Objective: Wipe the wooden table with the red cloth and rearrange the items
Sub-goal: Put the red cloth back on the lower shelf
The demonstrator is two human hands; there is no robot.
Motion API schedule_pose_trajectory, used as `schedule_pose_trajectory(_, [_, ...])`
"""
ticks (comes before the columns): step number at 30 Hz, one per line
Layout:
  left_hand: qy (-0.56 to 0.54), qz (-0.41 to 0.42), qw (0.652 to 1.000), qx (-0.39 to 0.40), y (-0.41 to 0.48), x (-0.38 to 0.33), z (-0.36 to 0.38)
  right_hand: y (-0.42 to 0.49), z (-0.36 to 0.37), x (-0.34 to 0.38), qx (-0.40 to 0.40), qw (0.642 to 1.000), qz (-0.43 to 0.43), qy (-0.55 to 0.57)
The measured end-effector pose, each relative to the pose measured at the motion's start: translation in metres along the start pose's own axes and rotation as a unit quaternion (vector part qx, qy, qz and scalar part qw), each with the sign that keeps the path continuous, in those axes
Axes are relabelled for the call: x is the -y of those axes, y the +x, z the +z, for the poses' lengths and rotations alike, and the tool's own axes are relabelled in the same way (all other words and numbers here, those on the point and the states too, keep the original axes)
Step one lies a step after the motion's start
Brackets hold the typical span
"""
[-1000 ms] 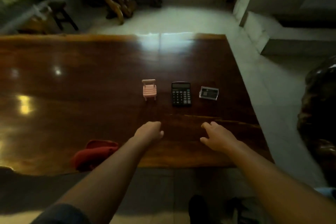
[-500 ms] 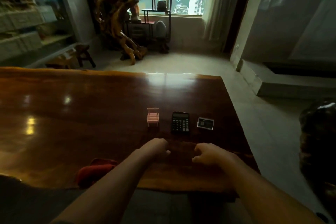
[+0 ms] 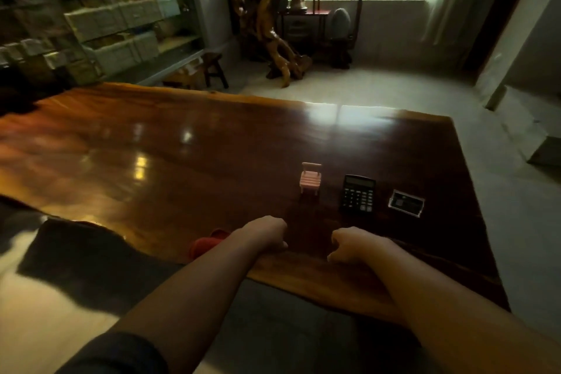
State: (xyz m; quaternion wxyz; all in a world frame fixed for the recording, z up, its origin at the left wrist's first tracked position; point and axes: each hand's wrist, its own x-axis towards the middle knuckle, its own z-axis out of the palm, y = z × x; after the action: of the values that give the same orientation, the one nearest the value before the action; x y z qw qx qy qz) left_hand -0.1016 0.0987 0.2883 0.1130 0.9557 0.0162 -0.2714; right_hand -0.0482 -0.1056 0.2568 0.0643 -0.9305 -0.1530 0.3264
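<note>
A long glossy wooden table fills the middle of the view. Three items stand in a row near its right end: a small pink toy chair, a black calculator and a small clear-edged card case. The red cloth lies bunched at the near edge, partly hidden behind my left forearm. My left hand rests curled into a fist on the table just right of the cloth, not holding it. My right hand is also curled shut and empty, a hand's width to the right, in front of the calculator.
Beyond the table's far edge are a small dark wooden stool, a large root-wood sculpture and a stand by the window. Shelves with boxes line the left wall. Pale tiled floor runs past the table's right end.
The camera has tilted up and swung left, bringing the room and window into view. Both hands have curled from loosely open into fists and drawn closer together near the table's edge.
</note>
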Motion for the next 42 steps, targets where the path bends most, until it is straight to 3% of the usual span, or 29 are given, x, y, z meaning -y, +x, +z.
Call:
schedule_pose_trajectory(7, [-0.050, -0.062, 0.996, 0.027, -0.004, 0.127, 0.012, 0.066, 0.033, 0.111, 0.062, 0.996, -0.066, 0.014])
schedule_pose_trajectory(12, [-0.038, -0.060, 0.997, 0.034, 0.010, 0.224, 0.022, 0.114, 0.058, 0.188, 0.085, 0.992, -0.068, 0.068])
schedule_pose_trajectory(17, [-0.058, -0.044, 0.995, 0.067, 0.052, 0.292, 0.035, 0.167, 0.077, 0.247, 0.087, 0.995, -0.038, 0.039])
schedule_pose_trajectory(20, [-0.065, -0.029, 0.993, 0.094, 0.081, 0.304, 0.041, 0.186, 0.084, 0.258, 0.062, 0.998, -0.022, -0.005])
schedule_pose_trajectory(24, [-0.075, 0.026, 0.995, 0.053, 0.115, 0.301, 0.050, 0.199, 0.093, 0.255, 0.015, 1.000, 0.016, -0.006])
schedule_pose_trajectory(27, [-0.106, 0.054, 0.991, 0.060, 0.136, 0.294, 0.063, 0.207, 0.106, 0.249, 0.032, 0.998, 0.039, 0.027])
schedule_pose_trajectory(31, [-0.011, 0.094, 0.989, 0.115, 0.136, 0.290, 0.094, 0.207, 0.138, 0.244, 0.066, 0.997, 0.027, 0.006])
schedule_pose_trajectory(34, [-0.005, 0.084, 0.995, 0.056, 0.118, 0.292, 0.122, 0.201, 0.160, 0.250, -0.014, 0.999, 0.031, -0.025])
schedule_pose_trajectory(37, [-0.002, 0.086, 0.996, -0.001, 0.107, 0.287, 0.134, 0.194, 0.175, 0.252, -0.030, 0.999, 0.039, -0.007])
schedule_pose_trajectory(39, [-0.006, 0.094, 0.995, 0.020, 0.109, 0.279, 0.130, 0.188, 0.180, 0.249, -0.005, 0.999, 0.047, 0.026])
schedule_pose_trajectory(42, [0.001, 0.124, 0.984, 0.128, 0.116, 0.262, 0.117, 0.171, 0.176, 0.233, 0.040, 0.995, 0.061, 0.068])
